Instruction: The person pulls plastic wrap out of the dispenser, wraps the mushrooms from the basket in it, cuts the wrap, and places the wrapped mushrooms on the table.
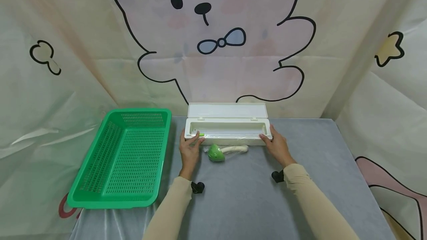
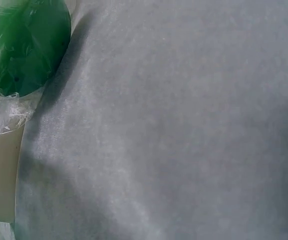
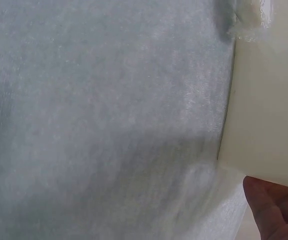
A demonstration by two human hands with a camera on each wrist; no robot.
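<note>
A long white box (image 1: 230, 142) lies at the back of the table, its hinged lid (image 1: 227, 110) raised against the backdrop. My left hand (image 1: 189, 154) grips the box's left end, thumb at the front rim. At the opposite end my right hand (image 1: 278, 147) holds it the same way; the right wrist view shows fingertips (image 3: 256, 192) at the box corner. Inside the box lies a clear-wrapped thing with a light green tip (image 1: 201, 135). Close in front is a plastic-wrapped object with a round green head (image 1: 216, 153) and a cream handle (image 1: 236, 149).
A green perforated plastic basket (image 1: 163, 151) stands on the left side of the table. The grey cloth (image 1: 240, 203) covers the tabletop. A cartoon-printed curtain (image 1: 253, 73) hangs right behind the box, with more sheeting at both sides.
</note>
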